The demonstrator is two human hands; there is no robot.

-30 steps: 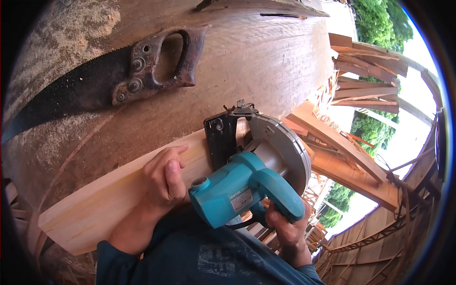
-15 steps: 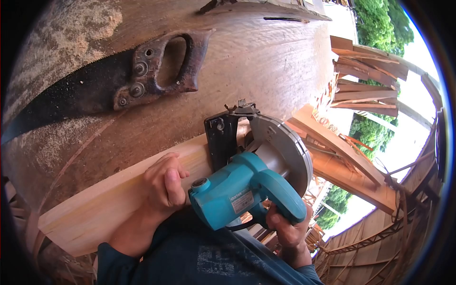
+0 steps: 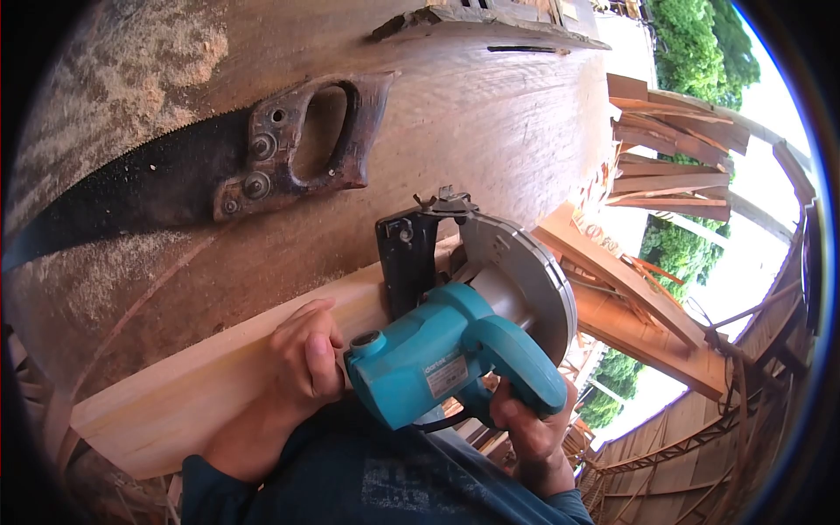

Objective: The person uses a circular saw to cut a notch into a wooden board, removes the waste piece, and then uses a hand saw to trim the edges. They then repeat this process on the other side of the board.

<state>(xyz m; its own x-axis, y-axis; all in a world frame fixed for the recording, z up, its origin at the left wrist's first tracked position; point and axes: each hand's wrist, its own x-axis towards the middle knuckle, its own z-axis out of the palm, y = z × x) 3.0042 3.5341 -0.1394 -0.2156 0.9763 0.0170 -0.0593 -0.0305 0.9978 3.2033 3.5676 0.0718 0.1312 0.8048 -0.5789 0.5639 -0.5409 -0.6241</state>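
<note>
Clamping the right hand on the handle of a circular saw. Resting the curled left hand apart, on a pale board.

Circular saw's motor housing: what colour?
Teal, on the circular saw's motor housing; it shows best in the head view.

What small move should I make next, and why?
Probably slide your left hand along the board, away from the power saw: it rests on the board close beside the saw's body, while your right hand grips the handle.
</note>
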